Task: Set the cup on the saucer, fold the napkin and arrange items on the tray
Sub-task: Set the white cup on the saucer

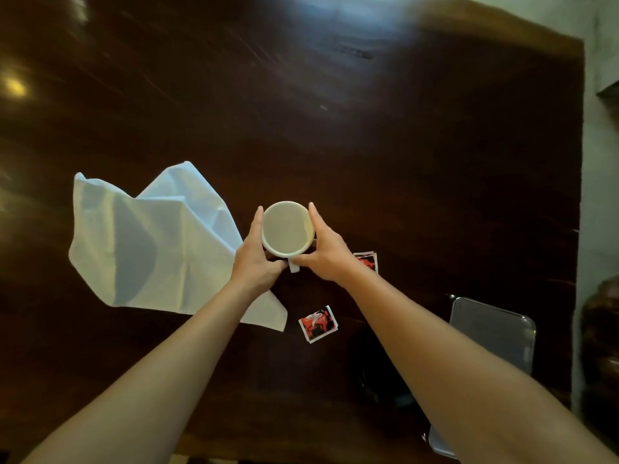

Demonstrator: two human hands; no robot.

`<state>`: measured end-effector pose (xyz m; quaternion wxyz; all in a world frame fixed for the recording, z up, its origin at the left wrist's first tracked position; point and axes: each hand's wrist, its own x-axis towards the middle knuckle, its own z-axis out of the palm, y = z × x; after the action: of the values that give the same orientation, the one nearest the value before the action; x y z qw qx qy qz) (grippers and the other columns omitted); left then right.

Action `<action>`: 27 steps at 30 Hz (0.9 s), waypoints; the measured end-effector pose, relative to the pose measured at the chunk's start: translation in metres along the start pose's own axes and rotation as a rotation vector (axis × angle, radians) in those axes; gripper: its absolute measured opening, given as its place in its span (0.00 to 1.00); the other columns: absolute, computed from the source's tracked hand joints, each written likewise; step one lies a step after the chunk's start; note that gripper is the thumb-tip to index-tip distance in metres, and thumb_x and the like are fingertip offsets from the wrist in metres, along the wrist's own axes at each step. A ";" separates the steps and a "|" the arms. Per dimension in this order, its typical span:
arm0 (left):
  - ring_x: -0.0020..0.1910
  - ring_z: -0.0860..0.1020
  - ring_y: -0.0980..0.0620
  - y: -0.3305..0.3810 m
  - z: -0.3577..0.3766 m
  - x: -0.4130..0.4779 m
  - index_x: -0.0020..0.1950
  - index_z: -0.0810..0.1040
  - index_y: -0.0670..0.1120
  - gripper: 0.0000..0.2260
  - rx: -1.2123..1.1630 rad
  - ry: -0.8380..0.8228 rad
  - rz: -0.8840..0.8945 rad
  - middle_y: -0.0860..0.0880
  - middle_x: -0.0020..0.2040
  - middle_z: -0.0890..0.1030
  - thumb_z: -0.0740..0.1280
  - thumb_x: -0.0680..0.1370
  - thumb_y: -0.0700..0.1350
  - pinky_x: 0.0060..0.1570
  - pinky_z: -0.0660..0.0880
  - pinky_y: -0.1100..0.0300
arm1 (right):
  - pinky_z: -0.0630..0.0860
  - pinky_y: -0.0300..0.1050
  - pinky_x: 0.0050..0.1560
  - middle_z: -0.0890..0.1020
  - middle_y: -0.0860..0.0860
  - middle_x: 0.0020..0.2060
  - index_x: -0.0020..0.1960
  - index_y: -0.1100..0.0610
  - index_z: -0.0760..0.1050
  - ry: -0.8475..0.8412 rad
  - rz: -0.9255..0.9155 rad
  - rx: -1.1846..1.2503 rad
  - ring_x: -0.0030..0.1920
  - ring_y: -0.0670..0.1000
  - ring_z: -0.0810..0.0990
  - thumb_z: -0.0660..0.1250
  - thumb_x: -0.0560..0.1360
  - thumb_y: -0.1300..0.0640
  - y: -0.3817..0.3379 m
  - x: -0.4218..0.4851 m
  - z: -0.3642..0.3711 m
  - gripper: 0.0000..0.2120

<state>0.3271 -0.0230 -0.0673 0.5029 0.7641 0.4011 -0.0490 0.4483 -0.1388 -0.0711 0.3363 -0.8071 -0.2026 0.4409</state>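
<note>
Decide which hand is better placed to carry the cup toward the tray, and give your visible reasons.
Probably the right hand. Both hands clasp the white cup, but the metal tray lies to the right, beyond the right forearm. The left hand sits on the napkin side and would have to cross over.

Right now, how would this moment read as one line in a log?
hands: left hand and right hand clasp cup | napkin: unfolded, left | tray: right, bare | saucer: unseen

Frame centre: left hand (256, 259) and right hand (326, 254) clasp a white cup (287, 228) above the dark tabletop (402, 145); crumpled napkin (144, 242) at left, metal tray (495, 329) lower right.
</note>
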 end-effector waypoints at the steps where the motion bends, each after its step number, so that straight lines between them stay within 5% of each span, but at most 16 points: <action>1: 0.75 0.68 0.48 -0.001 0.001 0.002 0.82 0.50 0.53 0.49 -0.005 0.011 -0.003 0.50 0.78 0.67 0.76 0.70 0.37 0.68 0.66 0.57 | 0.64 0.48 0.72 0.66 0.52 0.76 0.82 0.49 0.45 0.007 -0.010 0.010 0.75 0.53 0.64 0.79 0.70 0.58 0.001 0.001 0.000 0.54; 7: 0.75 0.66 0.49 0.001 0.007 -0.009 0.82 0.54 0.53 0.47 -0.005 0.021 0.019 0.50 0.78 0.67 0.77 0.70 0.37 0.70 0.66 0.55 | 0.68 0.56 0.73 0.68 0.51 0.74 0.81 0.52 0.51 0.034 -0.053 0.013 0.74 0.52 0.66 0.80 0.69 0.58 0.007 -0.015 -0.001 0.51; 13: 0.74 0.67 0.50 0.025 0.020 -0.058 0.82 0.55 0.51 0.48 0.006 0.010 0.107 0.50 0.76 0.68 0.79 0.69 0.40 0.67 0.65 0.59 | 0.76 0.51 0.62 0.76 0.48 0.63 0.73 0.50 0.63 0.103 -0.157 0.002 0.63 0.49 0.75 0.81 0.67 0.56 0.014 -0.075 -0.019 0.41; 17: 0.74 0.67 0.49 0.049 0.038 -0.100 0.82 0.54 0.52 0.48 0.026 -0.025 0.145 0.48 0.77 0.68 0.79 0.70 0.40 0.68 0.67 0.57 | 0.71 0.38 0.49 0.76 0.45 0.56 0.68 0.49 0.66 0.156 -0.187 0.002 0.54 0.43 0.76 0.81 0.67 0.57 0.027 -0.129 -0.039 0.36; 27: 0.73 0.70 0.47 0.073 0.092 -0.178 0.82 0.54 0.53 0.47 0.076 -0.134 0.205 0.48 0.75 0.70 0.79 0.70 0.43 0.68 0.70 0.52 | 0.69 0.34 0.45 0.76 0.43 0.52 0.66 0.49 0.67 0.244 -0.131 0.024 0.51 0.42 0.76 0.81 0.66 0.55 0.079 -0.232 -0.061 0.34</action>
<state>0.2855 -0.2103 0.0264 0.5018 0.8145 0.2841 -0.0635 0.3801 -0.3605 0.0290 0.3961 -0.8357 -0.2071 0.3189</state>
